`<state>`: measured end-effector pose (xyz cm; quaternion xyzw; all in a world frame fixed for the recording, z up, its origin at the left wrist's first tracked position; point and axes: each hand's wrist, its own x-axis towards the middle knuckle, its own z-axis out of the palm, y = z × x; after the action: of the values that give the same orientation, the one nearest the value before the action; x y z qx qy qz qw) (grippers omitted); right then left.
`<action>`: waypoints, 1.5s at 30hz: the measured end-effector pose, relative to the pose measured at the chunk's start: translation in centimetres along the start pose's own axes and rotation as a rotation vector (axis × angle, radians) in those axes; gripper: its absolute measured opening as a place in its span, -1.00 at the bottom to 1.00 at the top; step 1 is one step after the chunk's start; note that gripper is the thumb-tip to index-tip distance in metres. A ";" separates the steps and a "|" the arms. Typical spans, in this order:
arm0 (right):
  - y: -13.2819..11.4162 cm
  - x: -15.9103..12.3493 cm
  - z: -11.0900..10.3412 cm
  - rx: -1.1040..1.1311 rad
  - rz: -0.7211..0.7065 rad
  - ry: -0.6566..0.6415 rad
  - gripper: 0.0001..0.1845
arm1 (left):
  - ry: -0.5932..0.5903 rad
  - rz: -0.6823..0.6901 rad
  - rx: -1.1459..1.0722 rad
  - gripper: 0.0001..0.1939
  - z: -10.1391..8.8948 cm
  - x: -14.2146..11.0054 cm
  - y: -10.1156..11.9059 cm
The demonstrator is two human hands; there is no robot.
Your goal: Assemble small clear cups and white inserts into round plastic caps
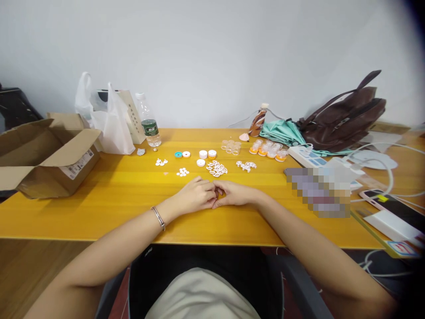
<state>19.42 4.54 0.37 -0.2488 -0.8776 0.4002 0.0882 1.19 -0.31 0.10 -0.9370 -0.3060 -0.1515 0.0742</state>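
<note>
My left hand (198, 195) and my right hand (231, 193) meet over the table near its middle. Both have curled fingers that touch each other at the tips. Whether anything small lies between them is hidden. Just beyond my fingers is a pile of white openwork pieces (216, 168), with a smaller group of similar pieces (246, 166) to its right. Small white discs (182, 172) lie in front of my left hand, and more white discs (161, 162) are farther left. Behind the pile stand white round caps (203, 154), beside a teal ring-shaped piece (178, 154).
Clear cups (231, 147) and orange-based clear containers (268, 149) stand farther back. An open cardboard box (66, 164), a white plastic bag (114, 126) and a water bottle (150, 122) occupy the left. Rightward are a drink bottle (258, 121), a brown bag (345, 117), power strips and cables.
</note>
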 end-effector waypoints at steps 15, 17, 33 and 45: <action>0.2 -0.3 0.0 -0.026 0.054 0.004 -0.57 | 0.026 -0.569 0.111 -0.78 -3.1 -2.2 -6.8; 0.1 -0.3 0.0 -0.029 0.055 0.000 -0.58 | -0.051 -0.682 0.157 -0.79 -3.3 -2.6 -7.8; 0.1 -0.2 0.0 -0.021 0.052 0.001 -0.58 | -0.002 -0.435 0.001 -0.79 -2.3 -2.0 -6.4; 0.6 0.0 0.1 0.000 -0.010 -0.018 -0.62 | -0.040 0.005 -0.346 -0.81 -1.4 -0.4 -1.5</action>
<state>19.64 4.77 -0.10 -0.2410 -0.8796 0.4018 0.0824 -0.33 0.35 1.32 -0.9393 -0.2746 -0.1829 -0.0942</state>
